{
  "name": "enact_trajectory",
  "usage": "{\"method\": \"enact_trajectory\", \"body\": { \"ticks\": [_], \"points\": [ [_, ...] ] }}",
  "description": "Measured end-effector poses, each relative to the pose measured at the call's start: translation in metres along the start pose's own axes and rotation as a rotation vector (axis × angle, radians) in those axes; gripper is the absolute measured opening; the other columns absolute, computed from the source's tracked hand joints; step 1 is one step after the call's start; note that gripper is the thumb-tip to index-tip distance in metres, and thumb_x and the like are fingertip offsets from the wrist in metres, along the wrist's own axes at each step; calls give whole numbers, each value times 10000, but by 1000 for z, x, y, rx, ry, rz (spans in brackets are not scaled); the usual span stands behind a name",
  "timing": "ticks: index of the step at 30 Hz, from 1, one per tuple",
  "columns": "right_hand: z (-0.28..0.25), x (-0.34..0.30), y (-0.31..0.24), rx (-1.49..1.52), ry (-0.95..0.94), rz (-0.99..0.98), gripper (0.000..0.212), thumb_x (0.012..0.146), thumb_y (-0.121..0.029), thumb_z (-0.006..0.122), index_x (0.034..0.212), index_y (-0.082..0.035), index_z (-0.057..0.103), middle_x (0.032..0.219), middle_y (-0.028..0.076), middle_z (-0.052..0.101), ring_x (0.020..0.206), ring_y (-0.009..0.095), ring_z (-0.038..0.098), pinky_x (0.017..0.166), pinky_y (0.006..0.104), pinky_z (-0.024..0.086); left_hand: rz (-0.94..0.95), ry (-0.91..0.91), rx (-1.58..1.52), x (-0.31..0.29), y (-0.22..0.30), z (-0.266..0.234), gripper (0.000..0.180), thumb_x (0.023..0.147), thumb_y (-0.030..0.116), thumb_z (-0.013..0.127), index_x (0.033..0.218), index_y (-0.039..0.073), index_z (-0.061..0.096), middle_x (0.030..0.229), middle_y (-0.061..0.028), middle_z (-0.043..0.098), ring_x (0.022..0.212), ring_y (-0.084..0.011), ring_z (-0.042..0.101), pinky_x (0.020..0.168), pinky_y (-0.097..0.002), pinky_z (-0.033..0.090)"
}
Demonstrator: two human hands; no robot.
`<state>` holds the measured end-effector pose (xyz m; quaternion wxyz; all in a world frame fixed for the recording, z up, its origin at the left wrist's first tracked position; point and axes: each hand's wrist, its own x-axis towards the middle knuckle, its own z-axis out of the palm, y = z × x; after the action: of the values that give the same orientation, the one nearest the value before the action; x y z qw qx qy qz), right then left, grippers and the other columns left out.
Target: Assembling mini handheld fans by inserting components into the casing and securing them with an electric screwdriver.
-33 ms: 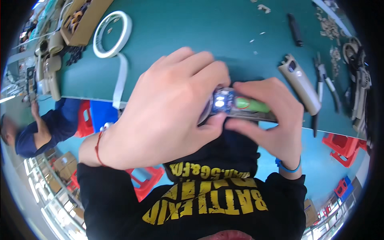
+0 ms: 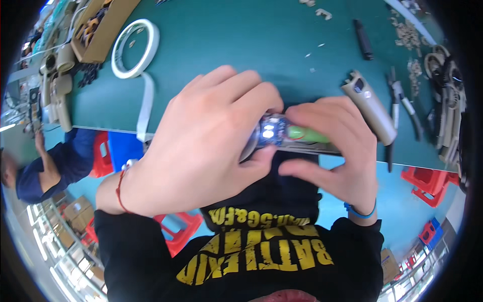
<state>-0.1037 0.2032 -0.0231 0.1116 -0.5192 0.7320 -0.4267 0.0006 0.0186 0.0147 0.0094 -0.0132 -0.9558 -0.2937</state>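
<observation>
An opened handheld device lies between my hands above the table's near edge. Its blue circuit board (image 2: pixel 268 133) carries a lit white display, and beside this sits a green battery cell (image 2: pixel 306 134) in a greyish shell (image 2: pixel 314 148). My left hand (image 2: pixel 216 131) is closed over the board end, thumb on the near side, hiding a round grey part there. Curled loosely around the battery end is my right hand (image 2: pixel 337 136); its fingers lie along the far edge and its thumb stands a little off the near edge. The tips of some left fingers are hidden.
Right of my hands lie a champagne-coloured casing (image 2: pixel 370 108), pliers (image 2: pixel 402 98) and a black tool (image 2: pixel 362 39). A white tape roll (image 2: pixel 118 60) with a loose strip is at left, near a cardboard box (image 2: pixel 103 35) of parts. Another person (image 2: pixel 45 166) works at far left.
My right thumb has moved slightly away from the device's near edge. The device and both hands sit slightly further left in the picture, as the whole view has shifted.
</observation>
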Motion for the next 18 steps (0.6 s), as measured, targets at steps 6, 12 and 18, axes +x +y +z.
{"method": "enact_trajectory", "body": {
  "ticks": [6, 12, 18],
  "points": [
    [-52, 20, 0, -351, 214, 72, 336, 782, -201, 770, 1038, -7, 672, 958, 103, 668, 823, 198, 597, 744, 293, 467, 33, 30, -57, -9, -7, 3, 348, 607, 73, 730, 936, 63, 615, 825, -78, 545, 768, -282, 507, 667, -357, 434],
    [-67, 84, 47, -673, -39, 325, 231, 913, -174, 597, 1093, -33, 564, 781, 119, 593, 702, 214, 556, 639, 335, 448, 74, 96, -40, -11, -8, 8, 328, 599, 74, 733, 912, 63, 635, 815, -74, 540, 751, -278, 503, 643, -357, 433],
    [-73, 73, 27, -313, 69, 300, 191, 904, -172, 624, 1018, -19, 629, 818, 47, 570, 656, 100, 484, 598, 247, 389, 53, 186, -131, -15, -17, 15, 332, 587, 70, 739, 903, 67, 637, 811, -69, 543, 740, -273, 507, 631, -356, 446]
  ]
}}
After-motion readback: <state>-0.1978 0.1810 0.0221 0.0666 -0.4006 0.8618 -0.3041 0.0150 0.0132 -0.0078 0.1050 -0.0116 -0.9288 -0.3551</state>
